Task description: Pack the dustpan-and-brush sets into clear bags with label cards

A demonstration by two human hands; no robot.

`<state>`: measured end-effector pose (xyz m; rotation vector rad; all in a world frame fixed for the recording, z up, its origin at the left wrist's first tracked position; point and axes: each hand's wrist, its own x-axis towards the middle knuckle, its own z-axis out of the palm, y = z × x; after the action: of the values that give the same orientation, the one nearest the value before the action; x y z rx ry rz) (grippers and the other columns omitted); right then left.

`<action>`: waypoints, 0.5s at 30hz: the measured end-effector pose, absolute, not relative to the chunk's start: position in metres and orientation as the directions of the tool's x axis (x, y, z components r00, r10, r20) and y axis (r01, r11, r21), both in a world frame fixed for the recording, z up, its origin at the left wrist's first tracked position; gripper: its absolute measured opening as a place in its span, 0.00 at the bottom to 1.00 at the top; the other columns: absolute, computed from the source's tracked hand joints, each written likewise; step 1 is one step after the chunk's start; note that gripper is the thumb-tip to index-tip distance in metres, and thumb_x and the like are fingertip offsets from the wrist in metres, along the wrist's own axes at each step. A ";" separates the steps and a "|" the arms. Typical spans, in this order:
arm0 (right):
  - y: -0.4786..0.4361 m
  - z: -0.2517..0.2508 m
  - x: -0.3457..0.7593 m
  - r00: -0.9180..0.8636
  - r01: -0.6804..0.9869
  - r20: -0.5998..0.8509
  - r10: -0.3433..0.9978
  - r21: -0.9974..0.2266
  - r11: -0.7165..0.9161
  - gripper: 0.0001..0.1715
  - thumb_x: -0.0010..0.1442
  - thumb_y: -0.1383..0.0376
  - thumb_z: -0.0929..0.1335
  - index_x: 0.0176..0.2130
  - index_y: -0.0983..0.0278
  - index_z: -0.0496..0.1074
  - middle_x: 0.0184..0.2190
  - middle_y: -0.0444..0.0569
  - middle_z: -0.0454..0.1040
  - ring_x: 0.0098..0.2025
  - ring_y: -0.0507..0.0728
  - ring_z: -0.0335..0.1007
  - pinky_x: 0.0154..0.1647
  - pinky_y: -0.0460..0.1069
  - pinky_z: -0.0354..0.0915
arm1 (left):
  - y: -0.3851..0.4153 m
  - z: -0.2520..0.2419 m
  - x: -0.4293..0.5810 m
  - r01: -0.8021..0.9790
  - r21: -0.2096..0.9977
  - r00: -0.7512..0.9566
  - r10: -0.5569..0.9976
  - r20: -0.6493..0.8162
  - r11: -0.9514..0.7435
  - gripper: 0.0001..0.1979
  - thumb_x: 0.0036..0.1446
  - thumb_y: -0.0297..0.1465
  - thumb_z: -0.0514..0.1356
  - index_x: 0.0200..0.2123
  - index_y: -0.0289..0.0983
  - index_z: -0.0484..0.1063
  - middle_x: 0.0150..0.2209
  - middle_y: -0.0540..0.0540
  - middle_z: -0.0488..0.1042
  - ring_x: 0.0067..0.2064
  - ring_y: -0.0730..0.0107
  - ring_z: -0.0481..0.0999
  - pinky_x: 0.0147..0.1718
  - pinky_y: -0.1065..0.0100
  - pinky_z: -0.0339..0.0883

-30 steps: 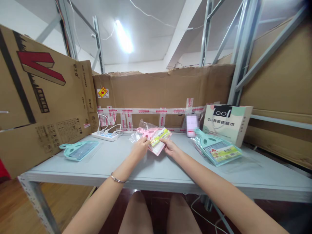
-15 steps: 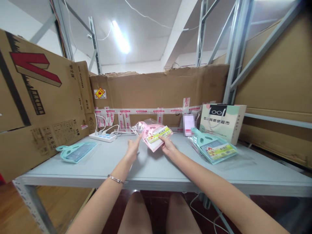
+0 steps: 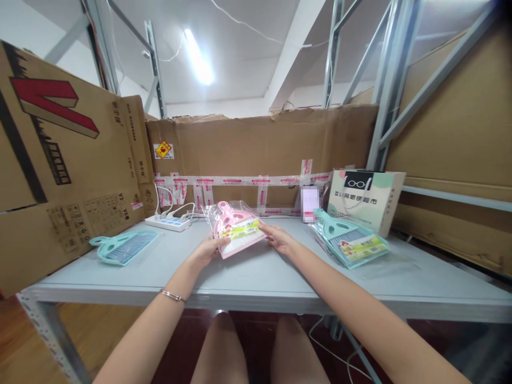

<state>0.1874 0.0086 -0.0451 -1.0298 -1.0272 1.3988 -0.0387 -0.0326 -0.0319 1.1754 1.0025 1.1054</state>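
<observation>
A pink dustpan and brush set (image 3: 236, 246) in a clear plastic bag, with a yellow-green label across it, is tilted up above the table between my hands. My left hand (image 3: 208, 250) grips its lower left side, thumb on the front. On its right edge, my right hand (image 3: 279, 238) pinches the bag near the label's end. A bagged teal dustpan set (image 3: 352, 242) with a similar label lies to the right. At the left lies another teal dustpan with a brush (image 3: 125, 248), on clear plastic, showing no label.
Along the back stand a white power strip (image 3: 170, 222) with cables, a phone (image 3: 311, 204) and a paper bag (image 3: 362, 200). Large cardboard boxes (image 3: 256, 144) wall the grey table (image 3: 296, 285) behind and on the left. Metal shelf posts rise on both sides.
My left hand has closed on the pink set's left side, where it was open beside it before. The set has shifted left and turned its front more toward me.
</observation>
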 end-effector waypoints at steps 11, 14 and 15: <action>0.012 -0.051 0.178 -0.236 -0.280 -0.223 0.946 -0.917 -0.285 0.06 0.56 0.73 0.64 0.36 0.73 0.69 0.27 0.54 0.76 0.28 0.53 0.74 0.33 0.47 0.71 | -0.039 -0.030 -0.036 -0.047 0.972 0.139 0.965 -0.223 0.231 0.16 0.39 0.27 0.66 0.36 0.33 0.70 0.28 0.46 0.77 0.26 0.71 0.74 0.24 0.73 0.68; 0.013 -0.053 0.180 -0.266 -0.267 -0.250 0.931 -0.909 -0.321 0.07 0.56 0.70 0.65 0.37 0.72 0.69 0.30 0.55 0.76 0.30 0.53 0.74 0.33 0.47 0.72 | -0.037 -0.030 -0.033 -0.020 0.971 0.025 0.971 -0.236 0.237 0.13 0.45 0.31 0.64 0.35 0.33 0.70 0.24 0.48 0.75 0.22 0.75 0.71 0.19 0.76 0.64; 0.012 -0.053 0.181 -0.283 -0.263 -0.254 0.925 -0.907 -0.329 0.08 0.56 0.69 0.65 0.37 0.72 0.69 0.31 0.54 0.76 0.30 0.52 0.74 0.34 0.47 0.72 | -0.036 -0.031 -0.033 -0.012 0.972 0.001 0.972 -0.233 0.233 0.12 0.47 0.32 0.63 0.35 0.33 0.71 0.23 0.48 0.74 0.21 0.75 0.71 0.17 0.77 0.63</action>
<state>0.1811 0.0117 -0.0528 -1.0532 -0.9826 1.7454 -0.0332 -0.0364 -0.0306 1.0254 1.3031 1.0398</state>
